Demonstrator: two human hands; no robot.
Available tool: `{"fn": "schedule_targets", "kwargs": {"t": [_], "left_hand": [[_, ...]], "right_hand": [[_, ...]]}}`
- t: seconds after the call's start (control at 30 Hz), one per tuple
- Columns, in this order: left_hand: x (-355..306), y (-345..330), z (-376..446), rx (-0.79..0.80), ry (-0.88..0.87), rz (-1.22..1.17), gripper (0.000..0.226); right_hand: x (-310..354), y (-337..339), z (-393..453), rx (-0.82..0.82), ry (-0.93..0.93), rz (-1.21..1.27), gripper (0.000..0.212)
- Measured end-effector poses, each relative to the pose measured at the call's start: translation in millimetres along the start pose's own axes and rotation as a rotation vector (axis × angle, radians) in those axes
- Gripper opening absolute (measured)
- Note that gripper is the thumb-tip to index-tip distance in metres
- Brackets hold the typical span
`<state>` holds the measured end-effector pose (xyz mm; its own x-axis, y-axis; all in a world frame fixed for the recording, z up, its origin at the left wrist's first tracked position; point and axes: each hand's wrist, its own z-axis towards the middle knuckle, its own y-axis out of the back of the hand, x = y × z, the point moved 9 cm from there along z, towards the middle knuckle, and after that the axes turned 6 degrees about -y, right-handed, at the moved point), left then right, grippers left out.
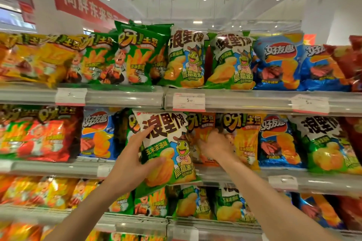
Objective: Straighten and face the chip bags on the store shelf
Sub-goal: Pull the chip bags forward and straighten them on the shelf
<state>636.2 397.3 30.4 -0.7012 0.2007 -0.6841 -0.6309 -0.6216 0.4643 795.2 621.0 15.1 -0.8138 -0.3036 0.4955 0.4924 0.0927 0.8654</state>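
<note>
A white-and-green chip bag with a cartoon frog is out in front of the middle shelf, tilted slightly, its front facing me. My left hand grips its left edge, thumb on the front and forefinger up along the side. My right hand reaches past the bag's right edge and closes on an orange chip bag standing on the middle shelf. A yellow bag stands just right of that hand. The orange bag's lower part is hidden by my hand and the frog bag.
The top shelf holds yellow, green, frog and blue bags in an uneven row. The middle shelf carries red bags at left and blue and frog bags at right. A lower shelf is packed too. Price tags line the rails.
</note>
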Motion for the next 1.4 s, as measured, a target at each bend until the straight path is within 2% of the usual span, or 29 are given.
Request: {"fn": "schedule_targets", "kwargs": {"t": [0.1, 0.2, 0.27, 0.37, 0.5, 0.63, 0.77, 0.9, 1.07, 1.27, 1.4], "left_hand": [[6, 10, -1, -0.015, -0.007, -0.009, 0.083], [9, 15, -3, -0.016, -0.009, -0.005, 0.084], [10, 17, -3, -0.007, -0.012, 0.004, 0.083], [11, 20, -5, -0.002, -0.015, 0.009, 0.084], [11, 23, -6, -0.001, -0.018, 0.014, 0.085], [14, 24, -7, -0.003, -0.008, -0.012, 0.085], [15, 22, -8, -0.002, 0.005, -0.029, 0.085], [12, 12, -4, 0.014, 0.016, -0.044, 0.085], [4, -9, 9, 0.039, -0.001, 0.011, 0.084], [-11, -55, 55, 0.113, -0.056, 0.061, 0.086], [-4, -77, 84, 0.104, -0.034, 0.135, 0.088]], "right_hand": [[-1, -8, 7, -0.039, -0.05, 0.039, 0.086], [0, -8, 9, -0.073, -0.066, 0.104, 0.072], [2, -12, 8, -0.059, -0.074, 0.195, 0.07], [6, -16, 4, -0.031, -0.072, 0.394, 0.079], [11, -8, 1, -0.033, -0.02, 0.503, 0.071], [10, 19, -4, -0.06, 0.024, 0.46, 0.071], [-4, 42, -11, -0.05, 0.091, 0.47, 0.08], [-31, 68, -27, -0.053, 0.087, 0.487, 0.078], [-73, 95, -49, 0.025, 0.086, 0.457, 0.078], [-133, 131, -73, -0.058, 0.086, 0.443, 0.082], [-155, 138, -81, -0.084, 0.064, 0.51, 0.072]]}}
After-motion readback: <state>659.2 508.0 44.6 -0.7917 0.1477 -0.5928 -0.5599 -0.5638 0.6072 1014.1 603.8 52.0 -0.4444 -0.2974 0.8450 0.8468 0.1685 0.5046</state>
